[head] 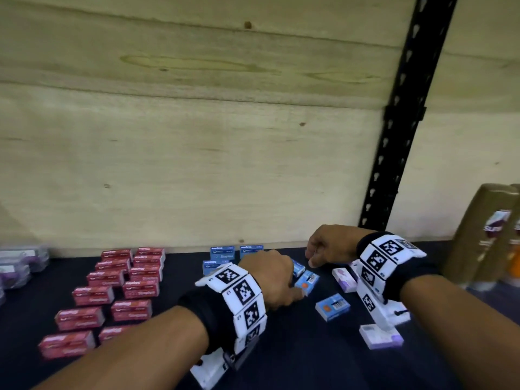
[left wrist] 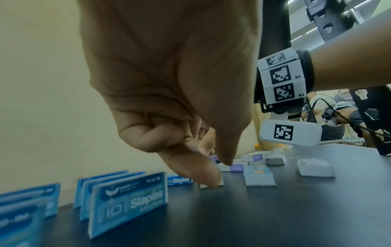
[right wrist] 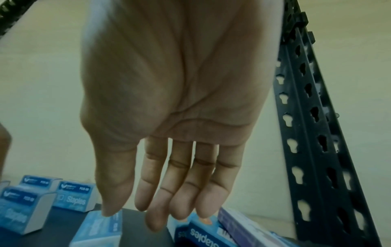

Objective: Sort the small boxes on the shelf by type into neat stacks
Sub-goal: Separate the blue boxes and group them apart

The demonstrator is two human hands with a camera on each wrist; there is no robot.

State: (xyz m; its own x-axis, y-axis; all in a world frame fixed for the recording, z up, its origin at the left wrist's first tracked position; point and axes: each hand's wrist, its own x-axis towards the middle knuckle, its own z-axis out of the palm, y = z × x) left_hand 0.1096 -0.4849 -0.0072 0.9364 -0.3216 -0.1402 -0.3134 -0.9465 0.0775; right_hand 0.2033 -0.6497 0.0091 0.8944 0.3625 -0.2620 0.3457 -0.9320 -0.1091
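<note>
Two types partly sorted: red cardboard staple boxes in rows at left, blue cardboard staple boxes standing by plywood back wall. Blue step in hand. Left hand curled down onto loose blue box, probably pinching it; right hand relaxed, holding nothing. Next, likely: lift and square against standing blues. White-and-purple boxes still scattered on dark shelf.

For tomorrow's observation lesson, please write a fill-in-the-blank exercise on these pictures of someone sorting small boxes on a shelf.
1. The boxes arranged in two rows at the left are ____ in colour.
2. The word printed on the standing blue boxes is ____.
3. The right hand holds ____.
4. The upright post behind the hands is ____ in colour.

Missing words: red; Staples; nothing; black
</note>
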